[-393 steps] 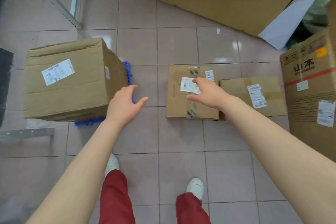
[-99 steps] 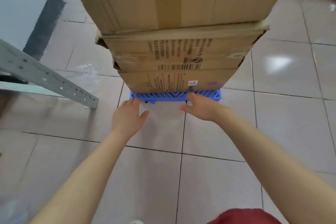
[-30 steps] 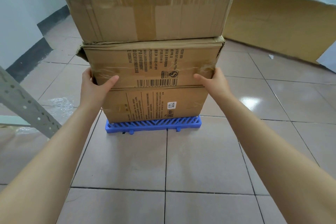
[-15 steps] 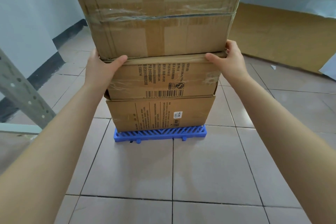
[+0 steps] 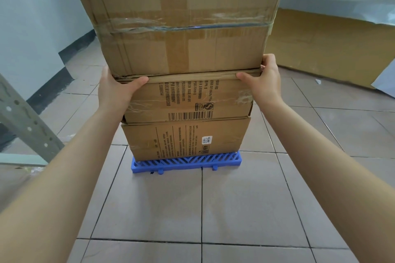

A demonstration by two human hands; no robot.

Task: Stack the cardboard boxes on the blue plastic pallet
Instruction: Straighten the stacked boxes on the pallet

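Observation:
Three cardboard boxes stand stacked on the blue plastic pallet (image 5: 186,162) on the tiled floor. The bottom box (image 5: 183,137) carries printed text and a small label. The middle box (image 5: 188,98) shows a barcode. A large taped top box (image 5: 183,17) runs out of view above. My left hand (image 5: 116,89) grips the upper left corner of the middle box, thumb along the seam under the top box. My right hand (image 5: 264,80) grips the upper right corner at that same seam, fingers wrapped round the side.
A grey perforated metal shelf leg (image 5: 25,126) slants at the left, beside a pale wall with a dark skirting. A large flat cardboard sheet (image 5: 333,47) leans at the back right under a light counter edge. Tiled floor lies in front of the pallet.
Both hands have climbed from the pallet's front edge, past the middle box's sides, to the seam under the top box. My view has risen and drawn closer.

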